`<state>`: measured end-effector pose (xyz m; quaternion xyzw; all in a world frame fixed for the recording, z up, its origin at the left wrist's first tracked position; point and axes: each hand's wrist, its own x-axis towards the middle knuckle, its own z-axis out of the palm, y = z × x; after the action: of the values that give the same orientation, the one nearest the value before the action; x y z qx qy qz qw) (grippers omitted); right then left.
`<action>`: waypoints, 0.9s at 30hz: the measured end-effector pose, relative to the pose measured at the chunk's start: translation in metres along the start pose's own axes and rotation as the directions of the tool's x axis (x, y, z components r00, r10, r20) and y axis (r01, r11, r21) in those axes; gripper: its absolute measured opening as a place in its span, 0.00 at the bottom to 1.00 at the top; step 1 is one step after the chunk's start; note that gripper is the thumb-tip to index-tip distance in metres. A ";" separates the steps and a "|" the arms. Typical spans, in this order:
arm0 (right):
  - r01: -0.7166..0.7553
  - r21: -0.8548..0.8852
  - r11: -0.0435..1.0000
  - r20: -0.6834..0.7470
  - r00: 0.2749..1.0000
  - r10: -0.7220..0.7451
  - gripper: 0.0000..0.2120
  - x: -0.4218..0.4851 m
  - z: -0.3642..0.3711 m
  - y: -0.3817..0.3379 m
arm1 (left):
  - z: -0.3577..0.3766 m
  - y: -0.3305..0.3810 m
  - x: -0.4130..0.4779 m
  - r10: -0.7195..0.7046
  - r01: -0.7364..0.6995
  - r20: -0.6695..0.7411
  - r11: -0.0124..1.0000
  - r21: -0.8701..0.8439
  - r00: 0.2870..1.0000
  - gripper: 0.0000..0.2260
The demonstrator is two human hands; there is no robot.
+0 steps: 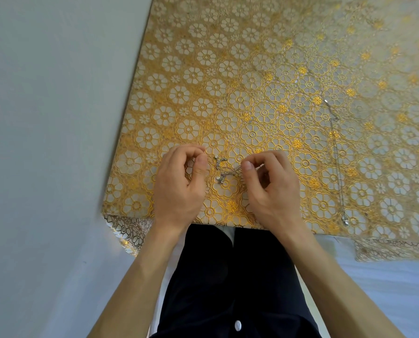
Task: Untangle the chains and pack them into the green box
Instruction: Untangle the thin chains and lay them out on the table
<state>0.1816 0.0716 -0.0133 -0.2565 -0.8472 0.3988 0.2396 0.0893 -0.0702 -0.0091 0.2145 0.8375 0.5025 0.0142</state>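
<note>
A small tangled clump of silver chains (224, 170) lies on the gold flowered tablecloth (228, 93), near the table's front edge, between my two hands. My right hand (271, 186) pinches one end of the clump between thumb and forefinger. My left hand (181, 184) hovers just left of the clump with thumb and forefinger curled close together; whether a thin strand sits between them is too fine to tell. A second thin silver chain (337, 152) lies stretched out straight on the cloth to the right, with a small pendant at its near end. No green box is in view.
The table's left edge runs along a pale wall (57, 93). The front edge (203, 222) is right at my body, with the cloth hanging over its corner. My dark clothing fills the bottom middle.
</note>
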 end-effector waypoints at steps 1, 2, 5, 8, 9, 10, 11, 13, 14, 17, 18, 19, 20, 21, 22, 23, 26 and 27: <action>0.001 -0.005 1.000 0.001 1.000 -0.001 0.04 0.000 0.000 0.000 | -0.001 0.000 0.000 -0.012 0.012 0.003 1.000 -0.025 1.000 0.07; -0.001 -0.009 1.000 0.003 1.000 0.001 0.05 0.000 0.000 0.000 | -0.001 0.000 0.000 -0.024 0.025 0.006 0.998 -0.050 1.000 0.07; -0.010 -0.016 1.000 0.020 1.000 0.010 0.05 0.000 0.000 0.001 | -0.004 0.004 0.000 -0.057 0.059 0.016 0.991 -0.120 0.998 0.08; -0.055 0.013 0.998 0.040 0.998 0.055 0.05 0.000 -0.001 0.002 | -0.007 0.008 -0.001 -0.071 0.069 -0.002 0.978 -0.198 0.998 0.08; -0.078 0.038 0.996 0.044 0.996 0.077 0.06 0.000 -0.001 0.001 | -0.008 0.009 -0.001 -0.079 0.076 -0.009 0.974 -0.215 0.997 0.08; -0.094 0.056 0.994 0.045 0.995 0.091 0.06 0.000 -0.001 0.001 | -0.008 0.010 0.000 -0.089 0.083 -0.018 0.971 -0.224 0.996 0.07; -0.100 0.065 0.993 0.044 0.994 0.097 0.06 0.000 -0.001 0.000 | -0.008 0.010 0.000 -0.099 0.089 -0.031 0.969 -0.231 0.995 0.07; -0.102 0.076 0.992 0.041 0.994 0.099 0.06 0.000 -0.002 -0.001 | -0.008 0.010 0.000 -0.116 0.097 -0.056 0.959 -0.265 0.992 0.05; -0.103 0.083 0.991 0.039 0.994 0.100 0.06 0.000 -0.002 -0.001 | -0.008 0.011 0.000 -0.123 0.100 -0.062 0.953 -0.284 0.990 0.04; -0.103 0.088 0.991 0.040 0.994 0.100 0.05 0.000 -0.002 0.000 | -0.009 0.013 0.000 -0.127 0.104 -0.066 0.955 -0.278 0.990 0.05; -0.102 0.087 0.991 0.042 0.994 0.098 0.05 0.000 -0.001 0.000 | -0.009 0.013 0.000 -0.122 0.100 -0.066 0.958 -0.269 0.990 0.05; -0.101 0.087 0.991 0.041 0.994 0.097 0.05 0.000 -0.001 0.001 | -0.009 0.013 0.000 -0.116 0.095 -0.067 0.961 -0.259 0.991 0.06; -0.100 0.087 0.991 0.039 0.995 0.097 0.05 0.000 -0.001 0.001 | -0.009 0.013 0.000 -0.111 0.091 -0.070 0.964 -0.249 0.991 0.06; -0.100 0.090 0.991 0.032 0.995 0.097 0.06 0.000 -0.001 0.001 | -0.009 0.012 0.000 -0.110 0.090 -0.072 0.967 -0.238 0.991 0.06; -0.099 0.095 0.991 0.021 0.995 0.097 0.06 0.000 0.000 0.001 | -0.009 0.011 0.000 -0.110 0.091 -0.071 0.969 -0.231 0.991 0.06; -0.096 0.101 0.990 0.007 0.995 0.096 0.06 0.000 0.000 0.001 | -0.009 0.010 0.000 -0.111 0.092 -0.071 0.969 -0.229 0.991 0.05; -0.104 0.127 0.986 -0.021 0.994 0.107 0.06 0.000 0.000 0.002 | -0.009 0.007 0.000 -0.111 0.085 -0.093 0.965 -0.247 0.989 0.06; -0.109 0.132 0.985 -0.024 0.993 0.114 0.05 0.000 0.000 0.002 | -0.009 0.007 0.000 -0.114 0.082 -0.110 0.963 -0.257 0.987 0.07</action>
<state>0.1823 0.0725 -0.0151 -0.2936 -0.7997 0.4621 0.2466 0.0890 -0.0747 0.0009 0.1375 0.7760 0.6155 0.0142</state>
